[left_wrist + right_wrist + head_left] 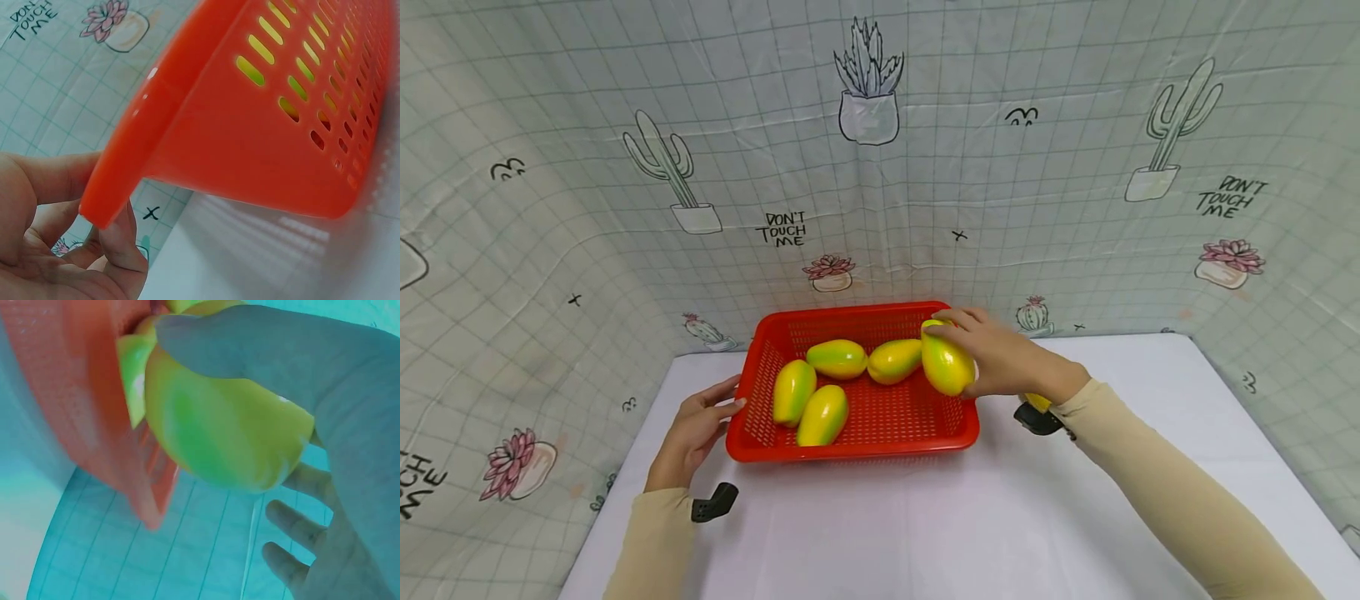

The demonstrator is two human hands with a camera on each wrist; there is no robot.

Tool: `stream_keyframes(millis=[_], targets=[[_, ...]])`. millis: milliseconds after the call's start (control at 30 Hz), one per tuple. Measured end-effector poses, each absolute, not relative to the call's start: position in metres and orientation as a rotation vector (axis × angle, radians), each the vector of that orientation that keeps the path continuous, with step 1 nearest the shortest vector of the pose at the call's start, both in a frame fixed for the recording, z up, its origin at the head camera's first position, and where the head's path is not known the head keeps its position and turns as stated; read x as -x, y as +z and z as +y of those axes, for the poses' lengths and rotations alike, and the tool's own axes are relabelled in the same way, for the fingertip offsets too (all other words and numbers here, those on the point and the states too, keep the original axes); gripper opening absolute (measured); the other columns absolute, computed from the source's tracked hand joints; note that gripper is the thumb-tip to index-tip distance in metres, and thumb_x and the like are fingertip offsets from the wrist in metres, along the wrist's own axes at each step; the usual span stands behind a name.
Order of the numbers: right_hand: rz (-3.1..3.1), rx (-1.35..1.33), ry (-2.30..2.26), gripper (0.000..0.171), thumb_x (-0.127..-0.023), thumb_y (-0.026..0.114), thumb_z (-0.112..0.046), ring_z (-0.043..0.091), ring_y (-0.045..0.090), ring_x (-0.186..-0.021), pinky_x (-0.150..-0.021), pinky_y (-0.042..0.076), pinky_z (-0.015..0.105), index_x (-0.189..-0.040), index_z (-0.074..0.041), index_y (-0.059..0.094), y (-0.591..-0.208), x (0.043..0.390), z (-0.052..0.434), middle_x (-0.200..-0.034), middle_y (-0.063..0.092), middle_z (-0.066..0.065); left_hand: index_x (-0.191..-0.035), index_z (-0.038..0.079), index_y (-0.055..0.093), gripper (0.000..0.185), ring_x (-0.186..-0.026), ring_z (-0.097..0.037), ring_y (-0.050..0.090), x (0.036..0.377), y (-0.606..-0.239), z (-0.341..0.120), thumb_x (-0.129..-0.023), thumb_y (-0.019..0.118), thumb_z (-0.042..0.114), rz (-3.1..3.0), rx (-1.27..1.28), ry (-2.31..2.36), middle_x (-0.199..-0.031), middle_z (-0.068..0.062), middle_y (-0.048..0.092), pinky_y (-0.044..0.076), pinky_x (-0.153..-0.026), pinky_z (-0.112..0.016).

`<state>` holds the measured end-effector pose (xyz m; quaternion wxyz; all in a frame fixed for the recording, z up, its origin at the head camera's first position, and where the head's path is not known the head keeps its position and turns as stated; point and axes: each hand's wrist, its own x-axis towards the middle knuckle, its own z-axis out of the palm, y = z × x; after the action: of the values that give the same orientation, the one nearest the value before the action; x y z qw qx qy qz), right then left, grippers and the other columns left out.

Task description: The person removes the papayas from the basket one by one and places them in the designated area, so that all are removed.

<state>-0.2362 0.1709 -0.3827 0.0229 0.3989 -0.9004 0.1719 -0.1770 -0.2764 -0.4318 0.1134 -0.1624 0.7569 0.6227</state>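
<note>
Two bare hands, long beige sleeves

Both arms are covered to the wrist by plain, close-fitting beige sleeves (1157,475). A small black camera mount (715,502) is worn under the left wrist, and another black mount (1037,419) is seen under the right wrist.

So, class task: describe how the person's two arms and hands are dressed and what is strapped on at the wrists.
Both arms wear long beige sleeves reaching the wrists. The left hand and right hand are bare, with no gloves. A small black device sits at each wrist: left wrist device, right wrist device.
</note>
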Motion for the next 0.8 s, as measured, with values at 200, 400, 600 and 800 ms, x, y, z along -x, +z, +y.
stream_keyframes(millis=[200, 400, 600, 800], targets=[[-2.749, -1.141, 0.468, 0.098, -0.069, 0.1, -0.02, 0.041, 0.042, -0.14, -0.103, 0.051, 0.062, -0.154, -0.015, 0.051, -0.385, 0.23, 0.2, -0.157, 0.046, 0.012, -0.165, 0.007, 0.034, 0.063, -0.114, -0.019, 0.051, 0.176, -0.431, -0.276, -0.108, 0.059, 0.012, 2.212, 0.489, 1.826, -0.167, -0.022, 0.031, 0.051, -0.081, -0.016], [-2.65, -1.11, 0.436, 0.096, -0.065, 0.098, -0.014, 0.044, 0.046, -0.134, -0.104, 0.046, 0.067, -0.15, -0.011, 0.053, -0.39, 0.223, 0.225, -0.151, 0.05, 0.017, -0.166, 0.009, 0.035, 0.062, -0.119, -0.022, 0.048, 0.177, -0.432, -0.275, -0.108, 0.059, 0.012, 2.204, 0.498, 1.828, -0.168, -0.021, 0.03, 0.051, -0.081, -0.016], [-2.647, -1.049, 0.433, 0.094, -0.065, 0.095, -0.01, 0.047, 0.048, -0.13, -0.101, 0.047, 0.07, -0.149, -0.01, 0.055, -0.393, 0.213, 0.249, -0.15, 0.051, 0.018, -0.166, 0.01, 0.034, 0.063, -0.121, -0.024, 0.047, 0.178, -0.431, -0.276, -0.108, 0.059, 0.013, 2.2, 0.497, 1.825, -0.169, -0.021, 0.029, 0.052, -0.081, -0.015], [-2.644, -0.968, 0.433, 0.097, -0.061, 0.099, -0.009, 0.047, 0.048, -0.128, -0.101, 0.043, 0.071, -0.148, -0.01, 0.055, -0.397, 0.204, 0.276, -0.149, 0.051, 0.02, -0.166, 0.009, 0.034, 0.062, -0.122, -0.023, 0.047, 0.178, -0.432, -0.276, -0.108, 0.059, 0.012, 2.203, 0.495, 1.823, -0.169, -0.021, 0.029, 0.052, -0.081, -0.015]])
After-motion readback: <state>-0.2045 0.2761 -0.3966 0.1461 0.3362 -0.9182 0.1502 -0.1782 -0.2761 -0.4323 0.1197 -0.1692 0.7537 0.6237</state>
